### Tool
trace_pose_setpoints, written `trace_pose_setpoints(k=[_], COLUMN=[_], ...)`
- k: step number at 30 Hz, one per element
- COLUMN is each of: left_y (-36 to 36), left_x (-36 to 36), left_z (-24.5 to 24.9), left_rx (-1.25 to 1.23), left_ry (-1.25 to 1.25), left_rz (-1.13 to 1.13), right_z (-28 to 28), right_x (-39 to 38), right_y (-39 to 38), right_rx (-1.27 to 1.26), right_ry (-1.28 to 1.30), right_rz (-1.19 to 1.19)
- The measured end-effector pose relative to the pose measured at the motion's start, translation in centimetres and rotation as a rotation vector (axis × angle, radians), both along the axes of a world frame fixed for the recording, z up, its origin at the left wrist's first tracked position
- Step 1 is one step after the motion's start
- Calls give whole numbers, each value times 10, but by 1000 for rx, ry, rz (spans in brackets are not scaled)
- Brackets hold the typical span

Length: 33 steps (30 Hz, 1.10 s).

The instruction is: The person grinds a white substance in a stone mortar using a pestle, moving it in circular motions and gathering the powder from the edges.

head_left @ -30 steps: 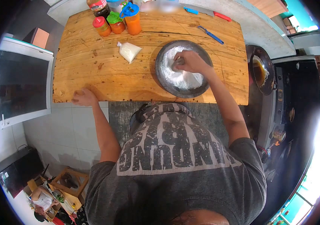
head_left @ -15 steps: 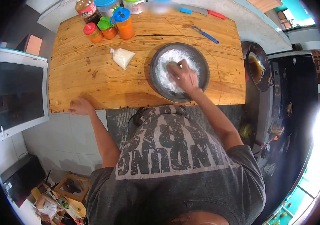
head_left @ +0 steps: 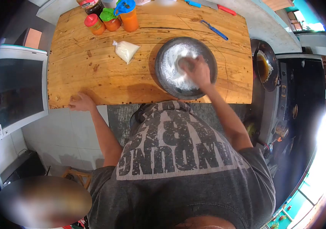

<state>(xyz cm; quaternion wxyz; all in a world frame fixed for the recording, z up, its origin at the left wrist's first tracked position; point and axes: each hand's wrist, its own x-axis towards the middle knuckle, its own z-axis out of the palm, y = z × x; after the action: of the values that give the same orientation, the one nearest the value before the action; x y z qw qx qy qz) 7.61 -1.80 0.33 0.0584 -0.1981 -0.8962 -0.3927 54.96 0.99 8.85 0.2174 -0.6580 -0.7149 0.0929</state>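
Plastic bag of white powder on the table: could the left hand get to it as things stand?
Probably yes. The left hand rests on the table's near edge, and only bare wood lies between it and the bag; the bowl sits off to the right.

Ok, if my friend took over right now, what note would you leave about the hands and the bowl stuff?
Left hand: rests on the near edge of the wooden table and holds nothing.
Right hand: down in the dark bowl, pressed into the white powder. Whether it grips any is hard to tell.
Things: the bowl stands on the table. A small bag of white stuff lies to its left, apart from it.
Done: powder is in the bowl, piled unevenly.
Left: probably more working by hand. The bag lies away from both hands.
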Motion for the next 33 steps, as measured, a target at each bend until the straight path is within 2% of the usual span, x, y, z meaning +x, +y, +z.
trace_pose_setpoints(k=[4, 7, 9, 10, 11, 13, 14, 15, 17, 19, 21, 22, 23, 25, 27, 29, 31, 33], left_y=[-3, -3, 1, 0, -2, -1, -4, -4, -4, -6, 1, 1, -2, -3, 1, -1, -2, 2], left_x=[-10, -13, -6, 3, 7, 0, -2, -3, -7, -10, -6, -5, -5, -9, -7, -5, -4, -3], left_z=[-14, -17, -10, 1, 8, 2, -3, -7, -11, -12, -12, -11, -10, -11, -10, -8, -4, -5], left_rx=[-29, -65, -41, -25, -6, 10, 11, 11, 14, 24, 36, 35, 28, 30, 49, 63, 31, 22], left_ry=[46, 69, 37, 8, -18, 33, 54, 46, 42, 41, 47, 60, 74, 44, 26, 25, 12, 8], left_rz=[10, 31, 34, 26, 21, -17, -27, -17, -7, -12, -12, -2, 9, 12, 23, 31, 47, 50], right_z=[2, 13, 22, 25, 3, 26, 7, -2, -7, 3, 6, 12, 18, -1, 8, 4, -3, 6], right_x=[-15, -13, -2, 11, 25, 0, -9, -19, -18, -16, -4, 7, 14, 8, -25, -26, -20, -13], right_y=[-36, 0, 33, 43, 48, 7, -22, -40, -43, -11, 26, 41, 47, 23, -34, -46, -18, 31], right_rx=[166, 60, -220, -306, -292, -244, 29, 136, 176, 26, -43, -188, -337, -393, 51, 133, 169, 25], right_ry=[-58, -66, 58, 276, 374, 238, 20, -51, -44, -83, -22, 86, 197, 160, -66, -10, -119, -81], right_rz=[59, -51, -136, -126, -102, -150, -95, -29, -33, -133, -138, -128, -117, -218, -92, -58, -89, -192])
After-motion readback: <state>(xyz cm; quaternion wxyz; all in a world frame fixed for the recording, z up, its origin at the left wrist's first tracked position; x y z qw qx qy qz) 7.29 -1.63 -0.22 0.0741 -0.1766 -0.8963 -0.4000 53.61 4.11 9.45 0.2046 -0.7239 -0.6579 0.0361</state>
